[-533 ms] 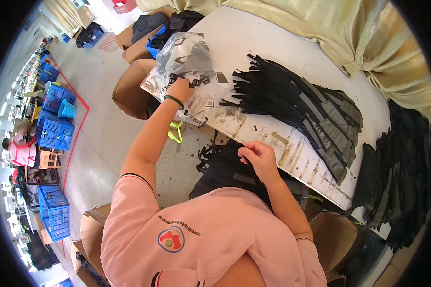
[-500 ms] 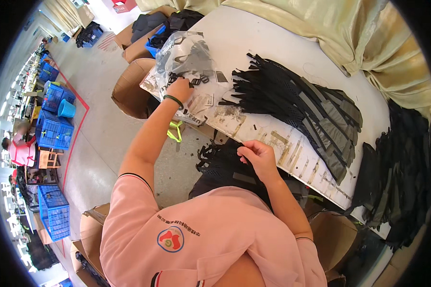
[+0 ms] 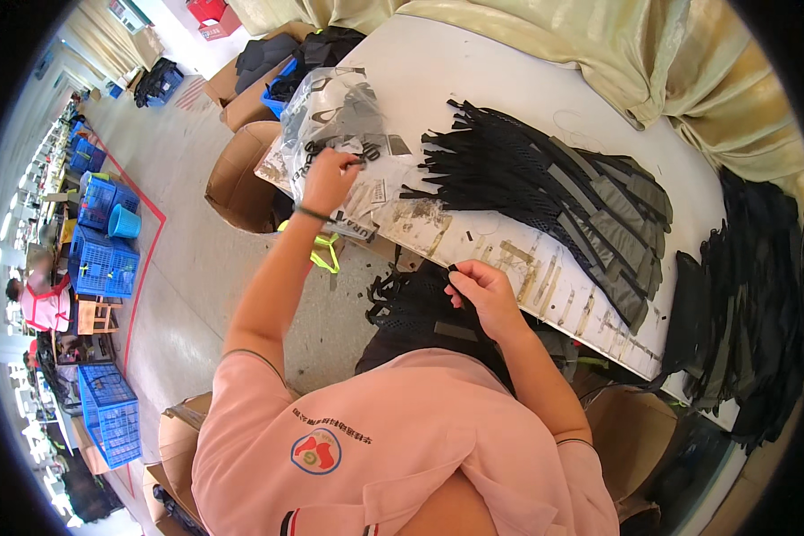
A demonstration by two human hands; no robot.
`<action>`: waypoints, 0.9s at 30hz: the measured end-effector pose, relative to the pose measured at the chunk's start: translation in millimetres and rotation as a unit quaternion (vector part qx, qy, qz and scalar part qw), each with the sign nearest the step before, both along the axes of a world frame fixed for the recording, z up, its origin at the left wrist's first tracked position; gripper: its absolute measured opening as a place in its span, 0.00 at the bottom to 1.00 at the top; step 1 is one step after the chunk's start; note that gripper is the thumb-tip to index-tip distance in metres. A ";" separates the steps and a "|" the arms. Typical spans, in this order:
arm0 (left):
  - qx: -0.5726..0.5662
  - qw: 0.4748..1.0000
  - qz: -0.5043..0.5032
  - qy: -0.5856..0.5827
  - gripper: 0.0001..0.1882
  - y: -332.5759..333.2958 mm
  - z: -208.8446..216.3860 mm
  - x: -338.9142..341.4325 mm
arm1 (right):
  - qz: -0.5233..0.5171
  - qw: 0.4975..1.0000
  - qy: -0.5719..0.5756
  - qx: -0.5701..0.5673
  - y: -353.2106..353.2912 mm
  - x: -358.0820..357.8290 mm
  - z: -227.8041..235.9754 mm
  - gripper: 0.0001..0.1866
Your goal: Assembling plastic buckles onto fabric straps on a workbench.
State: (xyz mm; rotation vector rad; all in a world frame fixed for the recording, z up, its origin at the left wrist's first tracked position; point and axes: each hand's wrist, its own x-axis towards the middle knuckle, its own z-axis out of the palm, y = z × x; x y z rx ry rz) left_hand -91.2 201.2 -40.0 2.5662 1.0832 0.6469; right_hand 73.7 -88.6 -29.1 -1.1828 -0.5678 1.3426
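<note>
Left hand (image 3: 329, 183): grip pinched on one dark piece (image 3: 358, 163), above one clear bag (image 3: 330, 107) and several buckles (image 3: 370, 150), too bunched to count, on one worktop (image 3: 473, 67). Right hand (image 3: 489, 299): grip closed on one black strap (image 3: 453, 268), just beside the worktop's edge.

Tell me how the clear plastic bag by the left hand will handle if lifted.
The clear plastic bag would probably be floppy, since it lies creased and bunched. It may be slippery, judging by its glossy sheen. The loose black buckles beside the fingers might shift if it were tugged.
</note>
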 end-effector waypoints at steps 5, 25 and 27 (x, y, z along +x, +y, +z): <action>-0.490 0.808 -0.120 -0.304 0.08 -114.9 34.7 27.1 | 0.004 0.995 0.100 0.018 4.6 -1.7 21.4 0.07; -0.372 0.841 -0.236 -0.316 0.13 -187.9 21.8 38.5 | -0.071 0.976 0.206 -0.002 -10.6 5.8 20.5 0.07; -0.347 0.841 -0.239 -0.339 0.15 -190.0 22.8 39.3 | -0.098 0.979 0.177 0.016 -10.4 2.0 19.3 0.07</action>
